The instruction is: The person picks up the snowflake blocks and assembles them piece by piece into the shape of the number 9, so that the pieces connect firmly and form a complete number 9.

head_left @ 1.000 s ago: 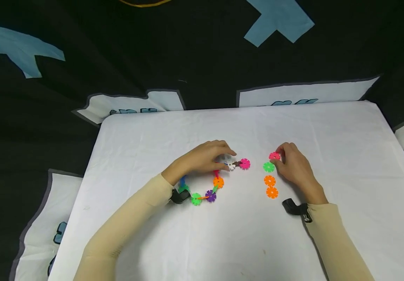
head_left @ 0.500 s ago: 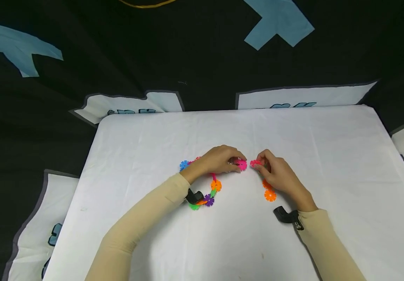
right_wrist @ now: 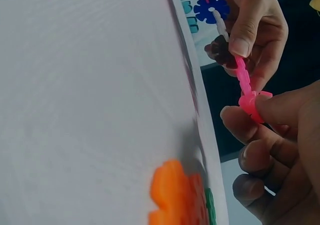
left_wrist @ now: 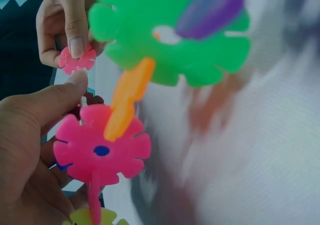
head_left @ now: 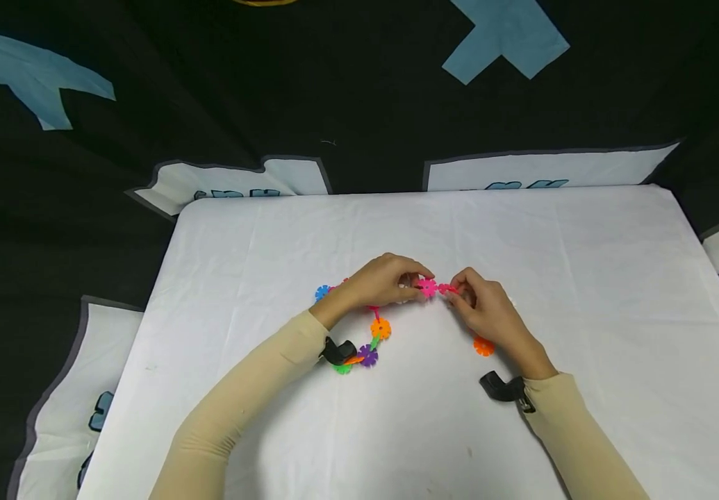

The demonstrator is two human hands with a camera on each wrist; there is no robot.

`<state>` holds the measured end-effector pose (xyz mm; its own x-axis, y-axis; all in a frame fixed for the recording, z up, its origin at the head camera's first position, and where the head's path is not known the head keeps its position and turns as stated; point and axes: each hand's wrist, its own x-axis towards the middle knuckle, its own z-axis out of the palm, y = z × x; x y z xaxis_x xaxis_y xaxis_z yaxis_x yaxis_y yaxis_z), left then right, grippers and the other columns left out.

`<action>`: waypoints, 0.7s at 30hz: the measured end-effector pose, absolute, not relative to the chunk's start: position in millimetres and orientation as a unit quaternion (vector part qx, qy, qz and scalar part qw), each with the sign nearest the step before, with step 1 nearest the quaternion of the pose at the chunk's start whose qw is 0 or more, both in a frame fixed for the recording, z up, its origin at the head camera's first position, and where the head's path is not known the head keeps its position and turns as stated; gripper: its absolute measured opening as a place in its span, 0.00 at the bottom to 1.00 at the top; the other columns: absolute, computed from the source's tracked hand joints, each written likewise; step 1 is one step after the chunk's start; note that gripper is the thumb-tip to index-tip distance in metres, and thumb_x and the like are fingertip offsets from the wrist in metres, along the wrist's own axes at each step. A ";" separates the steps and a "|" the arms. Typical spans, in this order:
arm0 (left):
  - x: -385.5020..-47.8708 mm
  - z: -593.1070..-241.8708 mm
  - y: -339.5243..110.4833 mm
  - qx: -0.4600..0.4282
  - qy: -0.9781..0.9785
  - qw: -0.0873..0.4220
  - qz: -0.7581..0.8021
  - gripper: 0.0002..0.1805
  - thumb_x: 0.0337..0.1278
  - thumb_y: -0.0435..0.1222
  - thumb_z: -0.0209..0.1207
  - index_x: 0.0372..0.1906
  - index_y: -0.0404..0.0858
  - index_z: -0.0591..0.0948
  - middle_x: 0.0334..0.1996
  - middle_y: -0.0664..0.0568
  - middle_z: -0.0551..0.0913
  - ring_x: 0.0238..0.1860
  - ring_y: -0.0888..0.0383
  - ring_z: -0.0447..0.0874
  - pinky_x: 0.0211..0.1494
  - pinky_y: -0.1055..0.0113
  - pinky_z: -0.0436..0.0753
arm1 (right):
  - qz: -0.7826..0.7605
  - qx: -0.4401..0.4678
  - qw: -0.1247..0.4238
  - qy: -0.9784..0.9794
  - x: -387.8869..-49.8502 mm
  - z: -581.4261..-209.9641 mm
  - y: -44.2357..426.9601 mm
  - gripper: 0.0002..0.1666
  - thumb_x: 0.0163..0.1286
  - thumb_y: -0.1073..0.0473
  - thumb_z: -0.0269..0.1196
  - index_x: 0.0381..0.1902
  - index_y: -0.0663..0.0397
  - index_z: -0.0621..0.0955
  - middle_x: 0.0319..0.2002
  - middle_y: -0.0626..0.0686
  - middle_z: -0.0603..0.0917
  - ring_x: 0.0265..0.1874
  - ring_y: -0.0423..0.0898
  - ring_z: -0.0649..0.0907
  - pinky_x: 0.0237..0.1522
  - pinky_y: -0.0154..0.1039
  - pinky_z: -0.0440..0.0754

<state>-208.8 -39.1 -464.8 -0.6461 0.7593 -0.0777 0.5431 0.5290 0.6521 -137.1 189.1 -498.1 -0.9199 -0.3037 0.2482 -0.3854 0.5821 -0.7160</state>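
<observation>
In the head view my left hand (head_left: 390,279) holds a chain of notched plastic interlocking discs near its right end, by a bright pink disc (head_left: 427,288). A dark brown disc (right_wrist: 220,50) and a blue disc (right_wrist: 211,10) are linked behind it in the right wrist view. Between the thumb and a finger of my right hand (head_left: 490,309) is another pink disc (head_left: 449,289). The two pink discs touch edge to edge; how deeply their slots mesh is unclear. Further along the chain are an orange disc (head_left: 381,328), a purple disc (head_left: 368,355) and a green disc (left_wrist: 165,40).
A loose orange disc (head_left: 483,346) lies on the white-covered table (head_left: 422,430) below my right hand. Beside the orange one, part of a green disc (right_wrist: 210,207) shows in the right wrist view. A dark curtain (head_left: 359,90) hangs behind the table's far edge.
The right hand has carried a pink disc leftward from the loose column of discs to the chain's end. The left hand has shifted right along the chain and now grips by its end disc.
</observation>
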 end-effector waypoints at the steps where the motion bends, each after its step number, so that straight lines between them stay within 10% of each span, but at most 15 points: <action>1: -208.8 -464.7 -39.2 0.381 0.855 0.178 0.303 0.19 0.57 0.40 0.68 0.54 0.44 0.84 0.30 0.59 0.81 0.33 0.63 0.75 0.39 0.73 0.72 | 0.416 0.193 0.051 -0.887 -136.8 -498.4 188.8 0.10 0.64 0.65 0.67 0.38 0.56 0.76 0.18 0.45 0.73 0.16 0.36 0.68 0.20 0.31 0.67; 21: -210.3 -466.2 -40.5 0.377 0.850 0.185 0.319 0.20 0.59 0.41 0.66 0.56 0.39 0.83 0.39 0.54 0.86 0.35 0.62 0.75 0.40 0.73 0.74 | 0.399 0.187 0.059 -0.896 -135.1 -496.0 185.4 0.09 0.63 0.66 0.67 0.36 0.57 0.76 0.18 0.46 0.77 0.16 0.36 0.69 0.19 0.31 0.68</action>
<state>-210.3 -40.5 -466.2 -0.6471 0.7588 -0.0748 0.5223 0.5126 0.6815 -135.1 185.4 -496.0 -0.9230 -0.2875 0.2556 -0.3823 0.6119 -0.6924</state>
